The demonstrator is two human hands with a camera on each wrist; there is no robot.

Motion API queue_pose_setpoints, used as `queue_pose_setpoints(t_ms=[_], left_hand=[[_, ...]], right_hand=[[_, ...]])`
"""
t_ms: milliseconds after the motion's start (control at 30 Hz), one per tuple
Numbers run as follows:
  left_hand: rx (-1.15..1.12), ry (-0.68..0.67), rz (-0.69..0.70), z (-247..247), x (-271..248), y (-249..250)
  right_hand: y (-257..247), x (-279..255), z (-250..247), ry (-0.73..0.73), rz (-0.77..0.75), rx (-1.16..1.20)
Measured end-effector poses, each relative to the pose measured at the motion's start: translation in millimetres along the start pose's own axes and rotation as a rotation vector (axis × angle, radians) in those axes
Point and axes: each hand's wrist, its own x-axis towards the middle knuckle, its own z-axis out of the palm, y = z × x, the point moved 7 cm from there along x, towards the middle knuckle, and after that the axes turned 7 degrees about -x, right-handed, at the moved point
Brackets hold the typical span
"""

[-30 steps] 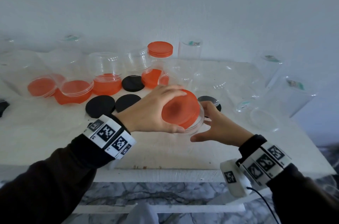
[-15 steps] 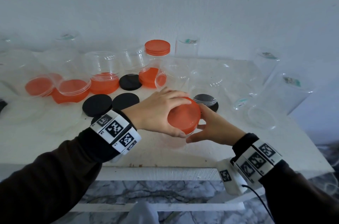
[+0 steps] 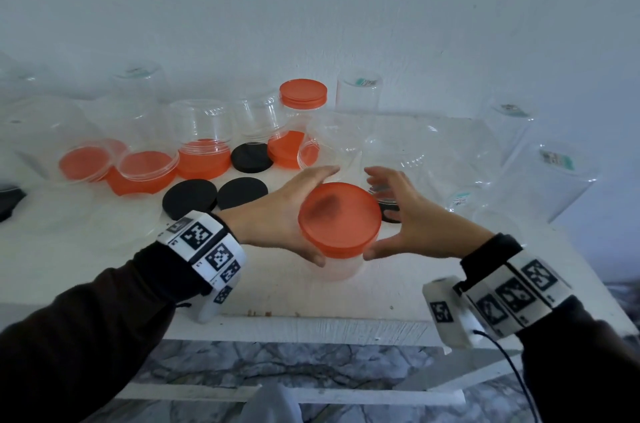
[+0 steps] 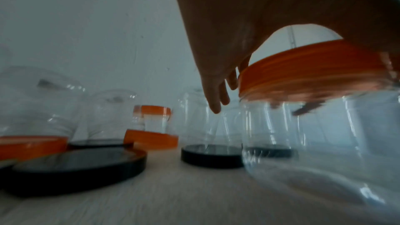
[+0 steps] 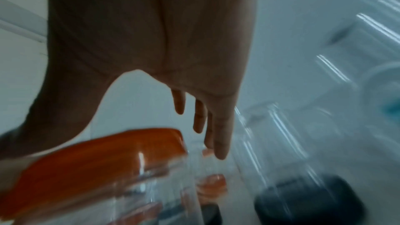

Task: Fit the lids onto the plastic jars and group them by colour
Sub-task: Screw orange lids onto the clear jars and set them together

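A clear plastic jar [image 3: 341, 266] stands near the table's front edge with an orange lid [image 3: 341, 218] on its mouth. My left hand [image 3: 294, 214] is at the lid's left side. Its fingers are straight and reach past the far rim, and its thumb touches the near rim. My right hand [image 3: 391, 214] is spread at the lid's right side, fingers apart from the jar, thumb close to the rim. The left wrist view shows the same lid [image 4: 303, 67] and jar [image 4: 314, 143] below the thumb. In the blurred right wrist view the lid [image 5: 86, 168] lies under the thumb.
Three loose black lids [image 3: 189, 197] [image 3: 242, 192] [image 3: 251, 157] lie to the left, another [image 3: 389, 211] behind my right hand. An orange-lidded jar [image 3: 303, 93] stands at the back. Several jars [image 3: 204, 131] sit on orange lids at left. Empty clear jars [image 3: 547, 180] crowd the right.
My left hand has slid off the top of the orange lid to its left side, fingers straightened. My right hand has let go of the jar and spread open.
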Motion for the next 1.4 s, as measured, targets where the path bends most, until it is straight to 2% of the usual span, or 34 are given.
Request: queue_pose_setpoints(t_ms=[133, 233, 333, 567, 733, 1133, 1400], left_hand=[[-0.163, -0.108, -0.082, 9.5, 0.2, -20.3], [-0.309, -0.084, -0.096, 10.8, 3.5, -29.4], [-0.345, -0.071, -0.104, 12.3, 5.8, -35.1], [-0.302, -0.075, -0.117, 10.8, 8.5, -40.2], [-0.310, -0.126, -0.133, 13.5, 7.2, -39.2], [-0.316, -0.065, -0.122, 10.2, 8.9, -39.8], [-0.346, -0.049, -0.097, 10.4, 8.6, -37.0]], right_hand=[[-34.9, 6.2, -3.4, -0.105, -0.130, -0.274], [-46.1, 15.0, 9.7, -0.200, -0.165, -0.477], [-48.6, 23.2, 13.8, -0.244, -0.147, -0.604], [-57.5, 27.1, 16.6, -0.356, -0.183, -0.577], [-56.6, 28.7, 19.9, -0.385, -0.161, -0.602], [-58.6, 32.8, 17.5, -0.397, -0.147, -0.558], [-57.6, 33.4, 13.7, -0.331, -0.136, -0.597]])
